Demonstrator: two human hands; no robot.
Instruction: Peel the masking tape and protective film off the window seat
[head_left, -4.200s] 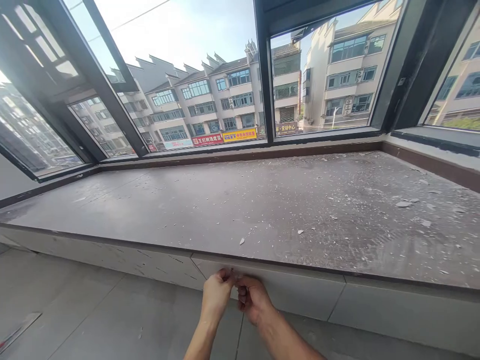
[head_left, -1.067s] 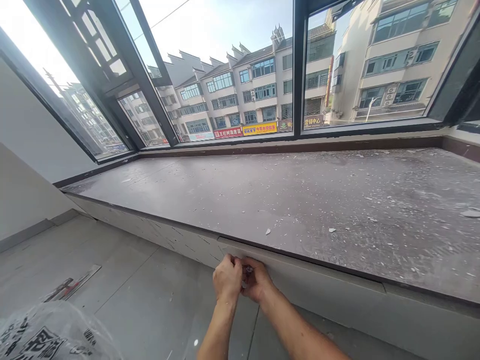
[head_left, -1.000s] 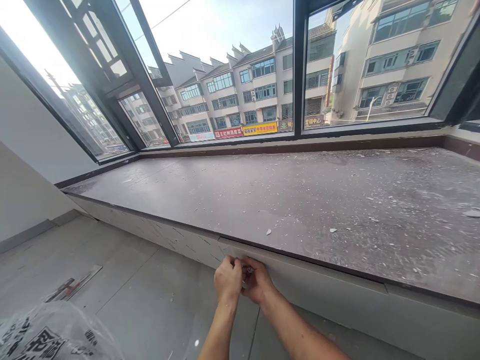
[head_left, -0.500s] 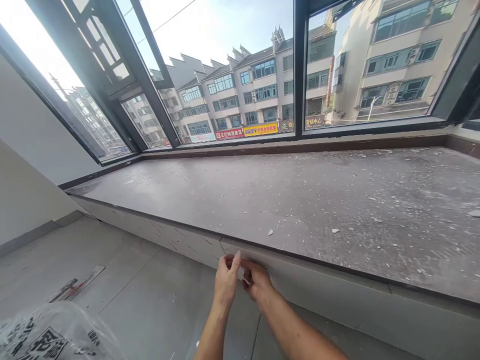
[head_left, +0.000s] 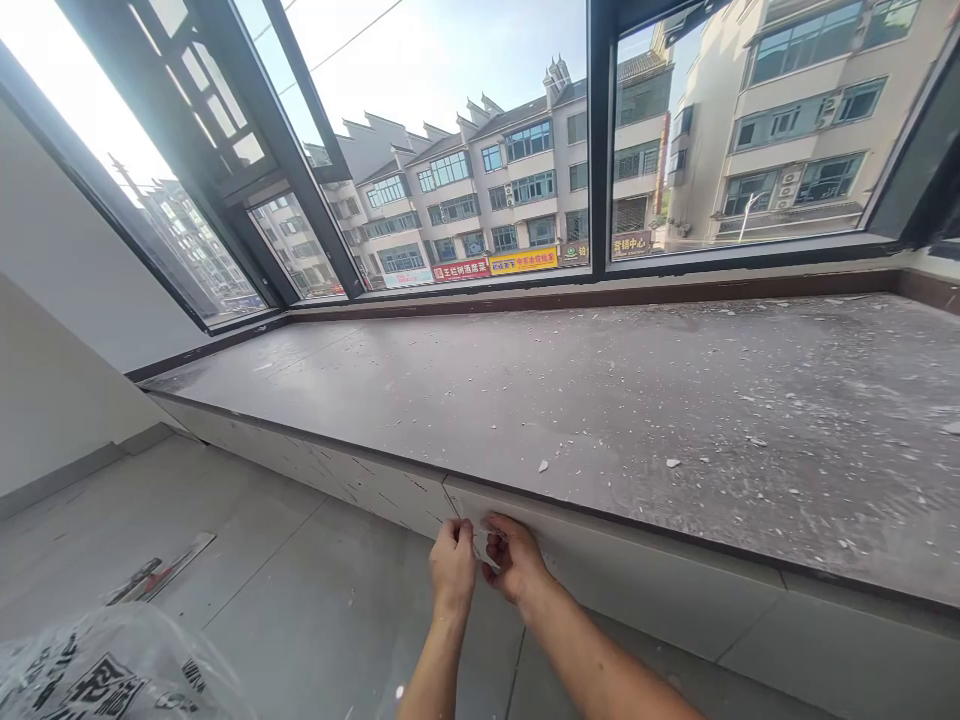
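Note:
My left hand (head_left: 452, 572) is closed, fingers pressed together, just below the top edge of the tiled front panel (head_left: 637, 555). Close on its right, my right hand (head_left: 519, 562) has its fingers curled in, thumb side up. Something thin and pale may run between the fingertips, too small to make out. Both hands are in front of the panel, near the vertical joint between two of its tiles. Above them is the brown window ledge (head_left: 465, 385), sprinkled with white chips and dust.
A flat tool with a red part (head_left: 169, 572) lies on the grey tiled floor (head_left: 300, 600) at left. A clear plastic bag with black print (head_left: 112, 665) is at the lower left. Dark window frames (head_left: 600, 150) rise behind the ledge.
My hands have drawn slightly apart. The left fingers have closed down from a raised pose, and the right fingertips have lifted a little. The view has shifted slightly.

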